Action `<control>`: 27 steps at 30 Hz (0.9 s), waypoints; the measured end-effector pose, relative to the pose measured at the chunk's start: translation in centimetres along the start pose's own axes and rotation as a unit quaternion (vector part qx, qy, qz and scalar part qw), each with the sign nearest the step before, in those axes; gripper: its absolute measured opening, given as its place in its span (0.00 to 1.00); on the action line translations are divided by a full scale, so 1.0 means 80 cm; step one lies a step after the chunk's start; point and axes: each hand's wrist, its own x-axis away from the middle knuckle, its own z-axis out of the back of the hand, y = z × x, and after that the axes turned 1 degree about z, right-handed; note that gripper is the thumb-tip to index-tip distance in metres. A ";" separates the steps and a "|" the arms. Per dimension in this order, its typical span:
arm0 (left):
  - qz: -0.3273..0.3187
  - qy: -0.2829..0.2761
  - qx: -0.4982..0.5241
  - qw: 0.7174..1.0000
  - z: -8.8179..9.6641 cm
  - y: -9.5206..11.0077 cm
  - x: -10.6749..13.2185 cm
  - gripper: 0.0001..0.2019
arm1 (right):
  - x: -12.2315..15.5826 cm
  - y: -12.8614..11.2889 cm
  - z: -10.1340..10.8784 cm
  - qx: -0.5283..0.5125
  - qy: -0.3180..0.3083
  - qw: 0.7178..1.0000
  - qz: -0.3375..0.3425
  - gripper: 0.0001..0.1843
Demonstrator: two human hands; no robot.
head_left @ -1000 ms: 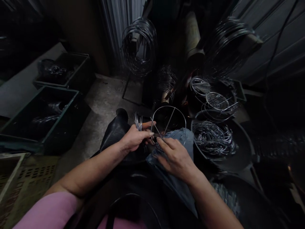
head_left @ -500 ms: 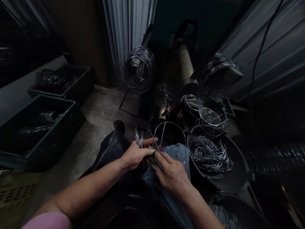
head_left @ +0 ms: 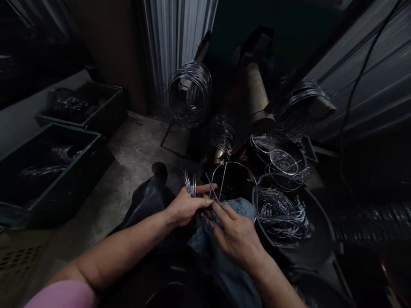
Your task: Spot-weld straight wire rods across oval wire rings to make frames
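Grey corrugated metal panel (head_left: 181, 34) stands behind a bare floor (head_left: 128, 141). At left, a dark green crate (head_left: 66, 174) contains metal pieces, too dim to identify. At right, a black basin (head_left: 313, 248) holds tangled wire (head_left: 284, 214). Ahead, a wire coil (head_left: 192, 72) hangs on a peg. Blue cloth (head_left: 224, 256) lies beneath the right forearm. Left hand (head_left: 184, 207): thumb and fingers nearly closed, index extended, gripping a wire bundle (head_left: 190, 184). Right hand (head_left: 237, 233): fingers drawn together on a wire hoop (head_left: 233, 163), fingertips meeting the left's; exact contact hidden. Hoop stands up just beyond both hands; a thin straight wire (head_left: 224, 179) crosses it, and a shorter wire (head_left: 212, 188) slants up from the fingertips.
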 end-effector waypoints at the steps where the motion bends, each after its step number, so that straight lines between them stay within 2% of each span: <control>1: -0.002 -0.003 0.000 1.000 0.000 -0.001 -0.001 0.23 | -0.001 0.001 0.001 0.003 -0.001 1.000 0.001 0.20; 10: -0.030 -0.034 0.019 0.999 -0.003 0.007 -0.018 0.23 | -0.017 0.010 0.017 0.010 -0.035 0.999 -0.019 0.20; 13: -0.021 -0.042 0.016 0.999 -0.005 0.012 -0.024 0.24 | -0.022 0.014 0.022 0.002 -0.051 0.998 -0.034 0.20; 21: -0.028 -0.039 0.020 0.999 -0.009 0.018 -0.027 0.23 | -0.024 0.017 0.025 -0.037 -0.051 0.997 -0.044 0.20; 24: -0.030 -0.035 0.031 0.998 -0.010 0.017 -0.027 0.23 | -0.022 0.017 0.020 -0.052 -0.029 0.997 -0.039 0.21; 27: -0.029 -0.029 0.023 0.999 -0.005 0.016 -0.023 0.23 | -0.013 0.016 0.024 -0.057 0.023 0.998 -0.012 0.23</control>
